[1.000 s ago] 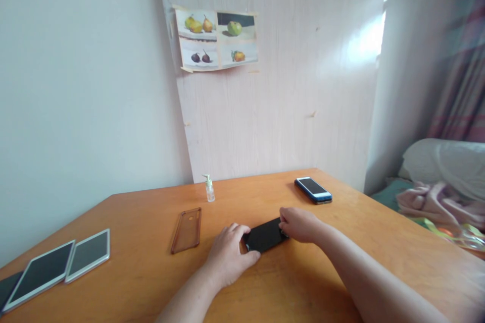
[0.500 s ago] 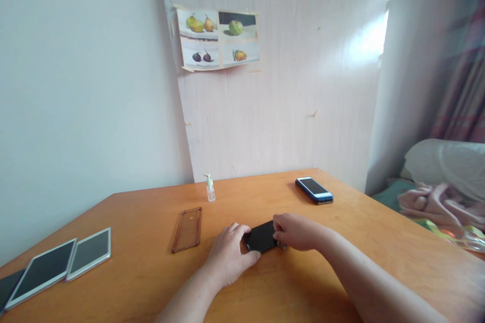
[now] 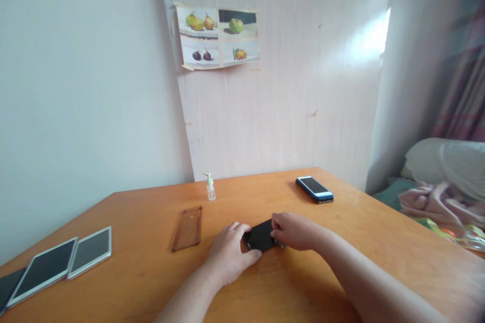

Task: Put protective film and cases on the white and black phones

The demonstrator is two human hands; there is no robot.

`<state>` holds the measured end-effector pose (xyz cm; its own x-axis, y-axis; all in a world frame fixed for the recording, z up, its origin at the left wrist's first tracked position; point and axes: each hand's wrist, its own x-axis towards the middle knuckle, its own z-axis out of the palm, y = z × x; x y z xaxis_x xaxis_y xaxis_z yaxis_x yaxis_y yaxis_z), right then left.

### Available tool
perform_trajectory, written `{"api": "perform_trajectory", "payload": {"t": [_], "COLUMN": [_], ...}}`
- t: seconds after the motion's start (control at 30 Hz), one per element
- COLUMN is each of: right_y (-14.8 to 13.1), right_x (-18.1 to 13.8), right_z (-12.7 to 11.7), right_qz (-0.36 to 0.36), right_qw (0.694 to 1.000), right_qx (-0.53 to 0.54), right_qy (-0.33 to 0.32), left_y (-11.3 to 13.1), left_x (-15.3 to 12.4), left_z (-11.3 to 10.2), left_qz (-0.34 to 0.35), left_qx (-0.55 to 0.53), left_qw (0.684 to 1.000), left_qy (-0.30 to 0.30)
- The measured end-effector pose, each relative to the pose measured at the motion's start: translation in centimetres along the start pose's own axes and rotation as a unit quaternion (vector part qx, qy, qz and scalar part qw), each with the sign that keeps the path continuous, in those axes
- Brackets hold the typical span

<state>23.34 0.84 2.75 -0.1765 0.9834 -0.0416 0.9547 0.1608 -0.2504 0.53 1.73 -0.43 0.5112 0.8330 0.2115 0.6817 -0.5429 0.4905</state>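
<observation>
A black smartphone (image 3: 259,236) lies flat on the wooden table in front of me. My left hand (image 3: 229,252) grips its left end, thumb on the near edge and fingers on the far edge. Over the phone's right end, my right hand (image 3: 291,231) is closed with its fingers curled down against the screen. A small greyish-white bit peeks out under those fingers, too little of it showing to name. To the left of my hands lies a brown translucent phone case (image 3: 188,228).
A small clear pump bottle (image 3: 211,189) stands near the table's back edge. At the back right lies a white phone in a blue case (image 3: 314,189). Two white-framed tablets (image 3: 45,270) and a dark device (image 3: 9,282) lie at the left. Bedding (image 3: 435,202) is beyond the right edge.
My right hand has shifted slightly left over the phone's end. My left hand keeps its grip, and the phone has stayed in place.
</observation>
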Motion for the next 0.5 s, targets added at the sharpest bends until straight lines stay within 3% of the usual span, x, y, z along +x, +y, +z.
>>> {"api": "perform_trajectory", "payload": {"t": [0.23,0.4,0.5], "right_y": [0.61,-0.27,-0.24], "right_x": [0.22,0.09,0.14], "right_z": [-0.48,0.34,0.28], "right_qz": [0.086,0.005,0.016], "right_qw": [0.994,1.0,1.0], "right_qx": [-0.053,-0.015,-0.015], "right_qy": [0.036,0.026,0.021], "left_y": [-0.03,-0.16,-0.14], "left_x": [0.03,0.04,-0.01], "left_z": [0.05,0.15,0.15], "left_qz": [0.0,0.003,0.005], "left_qx": [-0.006,-0.001,0.001], "left_qw": [1.0,1.0,1.0], "left_qy": [0.002,0.002,0.006]}}
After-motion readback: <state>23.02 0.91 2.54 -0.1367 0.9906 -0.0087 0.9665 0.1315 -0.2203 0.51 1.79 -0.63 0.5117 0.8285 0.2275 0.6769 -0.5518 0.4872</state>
